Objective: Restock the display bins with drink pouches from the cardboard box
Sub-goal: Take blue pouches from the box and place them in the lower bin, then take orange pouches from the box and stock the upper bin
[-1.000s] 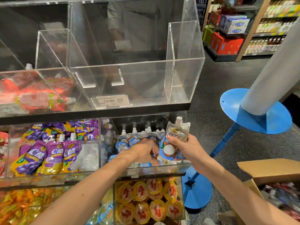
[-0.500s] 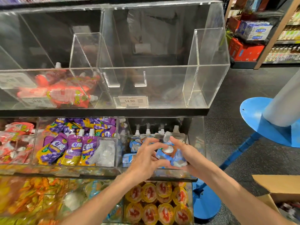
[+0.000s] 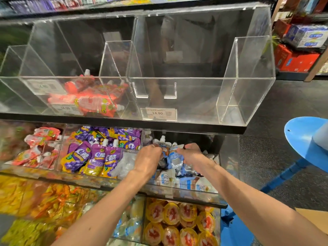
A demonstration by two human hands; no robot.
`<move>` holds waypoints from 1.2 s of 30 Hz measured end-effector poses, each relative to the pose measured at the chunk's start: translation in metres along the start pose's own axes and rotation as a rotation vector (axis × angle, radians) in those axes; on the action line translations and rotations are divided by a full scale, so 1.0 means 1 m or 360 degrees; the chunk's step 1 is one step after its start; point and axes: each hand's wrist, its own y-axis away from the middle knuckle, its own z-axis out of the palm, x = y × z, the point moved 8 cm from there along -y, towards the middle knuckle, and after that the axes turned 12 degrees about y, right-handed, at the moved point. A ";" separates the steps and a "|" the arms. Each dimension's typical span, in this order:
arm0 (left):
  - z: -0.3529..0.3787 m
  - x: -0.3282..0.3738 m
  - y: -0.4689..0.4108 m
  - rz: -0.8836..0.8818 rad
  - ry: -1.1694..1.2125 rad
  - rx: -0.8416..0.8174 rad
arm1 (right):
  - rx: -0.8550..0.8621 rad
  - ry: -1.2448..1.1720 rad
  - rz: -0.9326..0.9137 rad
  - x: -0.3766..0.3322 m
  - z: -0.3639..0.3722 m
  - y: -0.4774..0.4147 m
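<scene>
Drink pouch (image 3: 173, 158), one blue one, gripped by left hand (image 3: 148, 160) and right hand (image 3: 193, 157) inside its bin (image 3: 229, 157); three purple pouches (image 3: 99, 157) stand beside.

Two shelves of clear bins, one above the other. On the upper shelf, a left bin (image 3: 44, 89) holding pouches (image 3: 92, 102) stands beside a right bin (image 3: 248, 82) with a price tag (image 3: 158, 113) on its front. Below, in the rightmost bin (image 3: 229, 157), the left hand (image 3: 148, 159) and right hand (image 3: 193, 155) sit side by side, fingers curled on drink pouches (image 3: 174, 176). Tubs (image 3: 177, 222) lie beneath; a cardboard box (image 3: 314, 221) sits far right.
</scene>
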 end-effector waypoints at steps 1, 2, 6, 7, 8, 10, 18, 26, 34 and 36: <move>0.001 0.003 0.000 -0.0012 -0.0089 -0.0054 | 0.0005 0.0076 0.0011 -0.002 0.003 -0.005; 0.003 0.007 0.000 -0.0016 -0.0155 -0.0088 | 0.0027 0.0090 0.0003 -0.003 0.004 -0.009; 0.012 0.008 -0.002 -0.0034 -0.0261 -0.0110 | 0.0114 0.0222 -0.0028 -0.006 0.010 -0.028; 0.014 0.006 -0.003 -0.0045 -0.0248 -0.0117 | 0.0130 0.0277 -0.0041 -0.006 0.012 -0.031; 0.017 0.005 -0.003 -0.0067 -0.0235 -0.0135 | 0.0144 0.0335 -0.0055 -0.006 0.013 -0.032; 0.020 0.004 -0.003 -0.0097 -0.0232 -0.0166 | 0.0166 0.0410 -0.0102 -0.005 0.016 -0.037; -0.002 0.010 0.008 -0.0202 0.0284 0.0043 | 0.0219 0.0666 -0.0471 -0.014 -0.014 -0.001; -0.052 0.133 0.073 0.0740 0.1310 0.0445 | 0.0784 0.0280 -0.0768 0.060 -0.137 0.162; 0.055 0.386 0.134 0.1635 0.1213 -0.0339 | 0.1461 0.0074 0.0050 0.302 -0.248 0.279; 0.107 0.441 0.158 0.1701 0.1053 -0.0644 | 0.1543 -0.0012 0.0278 0.364 -0.261 0.302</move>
